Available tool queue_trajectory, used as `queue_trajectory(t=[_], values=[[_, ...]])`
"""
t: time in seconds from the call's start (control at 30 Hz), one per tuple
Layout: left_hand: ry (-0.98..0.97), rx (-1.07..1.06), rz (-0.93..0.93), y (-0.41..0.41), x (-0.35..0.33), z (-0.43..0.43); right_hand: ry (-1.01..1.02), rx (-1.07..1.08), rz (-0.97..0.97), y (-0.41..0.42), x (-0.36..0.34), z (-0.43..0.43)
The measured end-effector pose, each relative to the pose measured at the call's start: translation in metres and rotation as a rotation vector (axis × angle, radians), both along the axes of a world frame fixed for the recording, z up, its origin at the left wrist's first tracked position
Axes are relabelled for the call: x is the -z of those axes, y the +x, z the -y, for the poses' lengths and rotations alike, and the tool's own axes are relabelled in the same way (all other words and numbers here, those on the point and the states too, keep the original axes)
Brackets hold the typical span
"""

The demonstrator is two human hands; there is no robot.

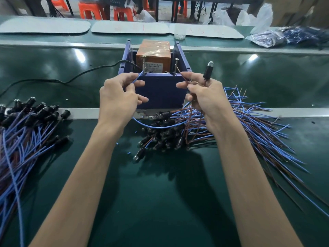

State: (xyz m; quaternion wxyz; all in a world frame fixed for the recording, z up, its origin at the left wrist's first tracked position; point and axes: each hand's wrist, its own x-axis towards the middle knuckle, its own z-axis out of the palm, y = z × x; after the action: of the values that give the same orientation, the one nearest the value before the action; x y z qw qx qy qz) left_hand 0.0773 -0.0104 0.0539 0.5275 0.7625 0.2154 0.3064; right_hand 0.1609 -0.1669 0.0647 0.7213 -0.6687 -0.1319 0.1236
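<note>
My left hand (119, 97) pinches the end of a blue wire (138, 78), whose tip reaches the left screw (143, 64) standing on a blue box (160, 90). The blue wire loops down under both hands. My right hand (204, 97) pinches a brown wire (183, 76) pointing toward the right screw (176, 65). The same hand also holds a black lamp holder (208, 71) upright, its clear bulb on top. An orange transformer (154, 56) sits inside the box.
A heap of black lamp holders with blue and brown wires (163, 132) lies below my right hand, wires fanning right. Another heap (26, 125) lies at the left. A black cable (71, 79) runs left from the box. Plastic bags (288, 36) sit far right.
</note>
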Motion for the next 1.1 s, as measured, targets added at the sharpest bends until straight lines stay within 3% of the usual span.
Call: queue_trajectory(t=[1.1], values=[[0.023, -0.037, -0.040, -0.0018, -0.0013, -0.0016, 0.013, 0.017, -0.039, -0.0048, -0.0058, 0.0039]])
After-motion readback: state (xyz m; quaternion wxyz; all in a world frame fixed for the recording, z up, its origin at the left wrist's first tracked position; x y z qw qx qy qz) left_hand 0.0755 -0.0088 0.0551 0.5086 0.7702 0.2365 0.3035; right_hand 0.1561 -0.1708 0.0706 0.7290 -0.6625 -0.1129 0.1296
